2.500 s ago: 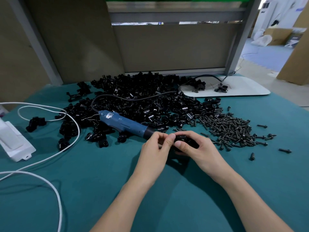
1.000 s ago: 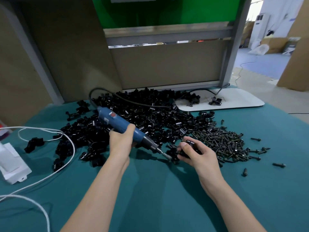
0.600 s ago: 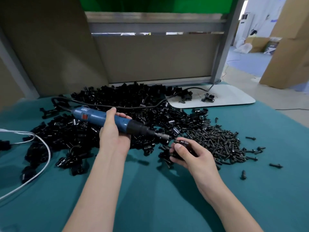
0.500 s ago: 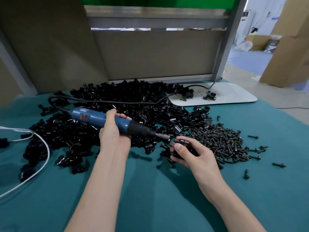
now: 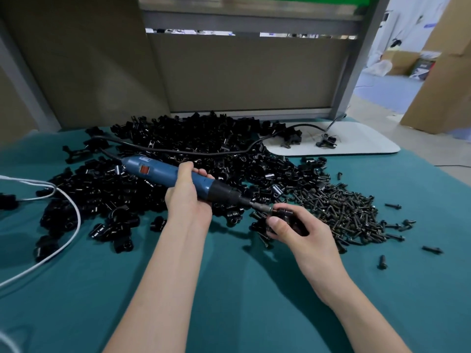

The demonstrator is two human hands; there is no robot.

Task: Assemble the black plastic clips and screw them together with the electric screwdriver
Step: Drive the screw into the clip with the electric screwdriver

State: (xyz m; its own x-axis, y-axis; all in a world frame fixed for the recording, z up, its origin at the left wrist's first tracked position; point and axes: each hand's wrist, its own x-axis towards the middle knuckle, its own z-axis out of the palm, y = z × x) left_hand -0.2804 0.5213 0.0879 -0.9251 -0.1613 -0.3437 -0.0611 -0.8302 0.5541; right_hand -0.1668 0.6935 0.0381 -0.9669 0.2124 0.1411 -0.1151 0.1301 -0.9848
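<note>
Since half a second ago the screwdriver (image 5: 163, 173) has slid forward, and its metal bit (image 5: 263, 208) now meets the clip (image 5: 288, 216) instead of stopping just short of it. My left hand (image 5: 187, 200) is wrapped round the smooth blue barrel, fingers curled over the top just behind the ribbed black collar, so the tool lies nearly level and points toward my other grip. My right hand (image 5: 303, 233) pinches the small, blocky black plastic clip between thumb and curled fingers, low over the cloth (image 5: 229, 289), with the bit touching its upper left face. Behind both hands spreads a pile (image 5: 204, 138) of glossy black clips, all tabs and short tubes. Just past my right fingers lies a heap of dark, dull screws (image 5: 344, 212), slender with round heads, a few strays scattered farther right. A black rubbery cord (image 5: 191, 151) runs from the tool's tail across the pile toward a flat white board (image 5: 356, 146) with rounded corners. Left of my left hand a white cable (image 5: 74, 207) loops over the matte teal cloth.
</note>
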